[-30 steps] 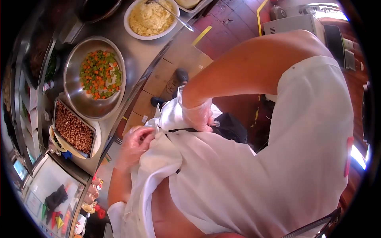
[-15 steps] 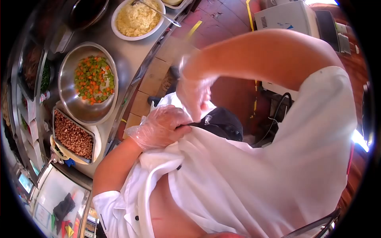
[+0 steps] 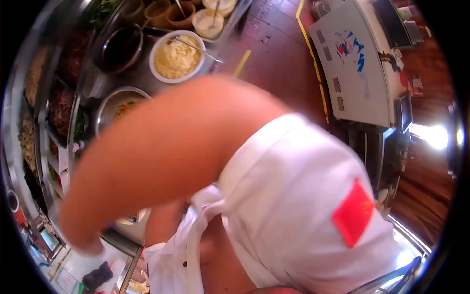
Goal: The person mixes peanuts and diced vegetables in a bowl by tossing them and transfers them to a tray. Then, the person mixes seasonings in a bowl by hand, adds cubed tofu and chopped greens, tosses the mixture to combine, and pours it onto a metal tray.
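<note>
Sleeve: the white sleeve (image 3: 293, 196) fills the lower right, a red patch (image 3: 353, 213) on it.
Right arm: bent, sweeping across the view to the lower left and covering much of the counter.
Right hand: a blurred end of the arm, the right hand (image 3: 89, 246) is above the white surface (image 3: 73, 264); whether its fingers are spread, pressed together or pinching anything, I cannot tell. No held thing can be made out.
Left arm: the left forearm (image 3: 164, 223) rises behind the right arm, which hides the left hand; its state cannot be told.
Dark bundle: the dark bundle (image 3: 98, 277) lies on the white surface, near its right edge, close to the right hand.
Metal bowl: partly behind the right arm, the metal bowl (image 3: 108, 105) stands on the steel counter (image 3: 142, 76) with diced vegetables (image 3: 126, 109) inside.
White bowl: the white bowl (image 3: 153, 68) sits near the counter's floor-side edge, heaped with pale yellow food (image 3: 177, 59), a spoon (image 3: 208, 54) leaning over its rim.
Dark pan: left of the white bowl is the dark pan (image 3: 122, 49).
Food trays: the food trays (image 3: 63, 110) line the counter's left side.
Pots: brown pots (image 3: 180, 17) stand at the far end.
Floor: past the counter's right edge, a yellow line (image 3: 316, 63) crosses the red-brown floor (image 3: 276, 44) beside a white appliance (image 3: 357, 63).
</note>
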Demonstrator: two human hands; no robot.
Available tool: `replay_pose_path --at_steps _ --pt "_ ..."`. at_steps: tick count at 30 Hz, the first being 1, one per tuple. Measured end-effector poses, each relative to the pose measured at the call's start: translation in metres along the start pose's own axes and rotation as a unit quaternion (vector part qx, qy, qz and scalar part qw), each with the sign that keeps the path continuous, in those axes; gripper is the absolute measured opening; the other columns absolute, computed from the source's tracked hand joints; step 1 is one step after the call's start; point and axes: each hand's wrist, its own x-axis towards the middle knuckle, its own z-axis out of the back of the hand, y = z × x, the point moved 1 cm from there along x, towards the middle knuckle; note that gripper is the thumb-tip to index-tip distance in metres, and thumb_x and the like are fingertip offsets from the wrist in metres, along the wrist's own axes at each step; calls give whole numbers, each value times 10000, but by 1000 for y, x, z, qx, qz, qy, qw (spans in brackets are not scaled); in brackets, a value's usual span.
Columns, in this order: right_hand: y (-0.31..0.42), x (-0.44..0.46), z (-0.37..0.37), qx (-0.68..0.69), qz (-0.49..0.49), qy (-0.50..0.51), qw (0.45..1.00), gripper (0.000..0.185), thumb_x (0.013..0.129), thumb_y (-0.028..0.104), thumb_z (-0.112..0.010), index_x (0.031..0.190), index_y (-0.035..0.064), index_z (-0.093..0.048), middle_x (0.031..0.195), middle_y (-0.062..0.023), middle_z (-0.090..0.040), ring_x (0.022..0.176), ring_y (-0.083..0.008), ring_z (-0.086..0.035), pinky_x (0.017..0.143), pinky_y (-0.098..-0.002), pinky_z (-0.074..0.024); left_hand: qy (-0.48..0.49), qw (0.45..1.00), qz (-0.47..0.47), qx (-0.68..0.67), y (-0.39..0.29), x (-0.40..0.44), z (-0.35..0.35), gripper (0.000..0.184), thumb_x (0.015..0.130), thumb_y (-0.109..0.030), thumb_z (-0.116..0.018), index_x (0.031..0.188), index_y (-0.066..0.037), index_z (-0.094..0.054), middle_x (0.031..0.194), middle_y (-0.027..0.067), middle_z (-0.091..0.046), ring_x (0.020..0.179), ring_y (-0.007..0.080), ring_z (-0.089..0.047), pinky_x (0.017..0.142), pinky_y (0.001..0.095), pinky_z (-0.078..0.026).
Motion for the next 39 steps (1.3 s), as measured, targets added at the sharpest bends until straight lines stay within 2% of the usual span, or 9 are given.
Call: replay_pose_path --at_steps 8,9,10,13,16,19,21,34,39 --pt "-5 51 20 -28 80 -56 995 443 939 394 -631 1183 27 -681 1133 -147 -712 1031 -278 -668 897 -422 -536 -74 906 303 -285 45 -82 7 327 920 -122 -689 1218 4 -644 1118 112 -666 1076 204 -604 947 321 -474" --pt "-10 43 25 -29 62 -75 995 444 940 395 -631 1183 27 -680 1132 -146 -712 1030 -277 -668 896 -422 -536 49 935 330 -116 78 -100 14 173 909 -147 -703 928 25 -690 876 87 -623 852 195 -591 768 347 -475" --pt "-11 36 30 -29 43 -95 994 446 941 397 -631 1183 27 -680 1131 -146 -712 1029 -276 -669 896 -422 -536 -11 966 230 -115 71 -104 16 266 875 -162 -731 725 29 -623 737 80 -519 703 198 -517 652 371 -415" --pt "-8 -21 62 -60 -174 -85 979 449 944 402 -629 1184 26 -679 1127 -144 -714 1027 -274 -669 894 -422 -537 -52 973 218 -58 61 -125 17 199 853 -146 -737 776 18 -655 725 107 -528 703 264 -531 662 378 -428" --pt "9 -117 67 -236 -531 200 789 435 962 473 -608 1188 109 -677 1207 -120 -659 1124 -270 -644 954 -434 -524 -77 970 226 -52 62 -149 17 229 835 -147 -761 733 -6 -612 711 63 -493 697 220 -491 645 354 -393" --pt "-1 -200 18 -63 -606 312 729 619 960 659 -457 1230 140 -662 1232 -99 -655 1132 -264 -630 1014 -444 -485 -83 964 243 -76 61 -163 20 238 827 -124 -778 736 -31 -578 705 48 -473 693 204 -452 648 339 -375" --pt "-30 -255 -38 168 -551 263 774 621 980 629 -441 1278 121 -634 1223 -109 -684 1037 -265 -679 1007 -432 -495 -76 965 241 -64 59 -166 21 240 836 -123 -772 741 -30 -571 708 50 -472 692 210 -451 650 342 -373" --pt "-17 -292 -153 490 -647 -81 578 468 1009 383 -526 1346 63 -588 1286 -118 -618 1145 -224 -611 961 -409 -544 181 962 201 27 63 -119 56 158 796 -101 -738 778 1 -618 719 125 -518 654 283 -521 606 391 -423" --pt "-17 -298 -170 588 -547 -129 582 521 1016 443 -465 1333 48 -583 1279 -122 -633 1152 -274 -617 1030 -473 -492 102 951 250 -150 75 -68 51 541 823 -228 -792 1257 -2 -561 1157 158 -606 1042 267 -602 931 306 -471"
